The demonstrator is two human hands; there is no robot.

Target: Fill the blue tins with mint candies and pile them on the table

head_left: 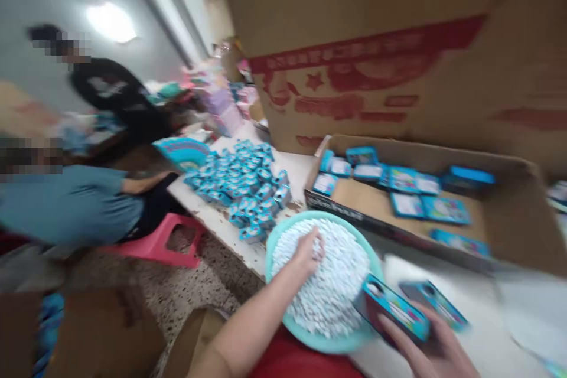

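Note:
A light-green round basin (277,235) full of small white pieces (339,269) stands at the table edge before me. My left hand (309,250) is in the basin, its fingers curled among the pieces; the fingertips are partly hidden. Over the basin's right rim, a small blue printed box (396,307) is tilted in the grip of my right hand (425,336). Just beyond it, a second blue box (436,302) lies on the white tabletop, close to my right fingers.
A low cardboard tray (509,212) holds several blue boxes, with a large carton (376,71) behind it. Many small blue packs (248,177) are heaped to the left. One person (75,204) sits by a pink stool (177,248); another person (115,91) is farther back.

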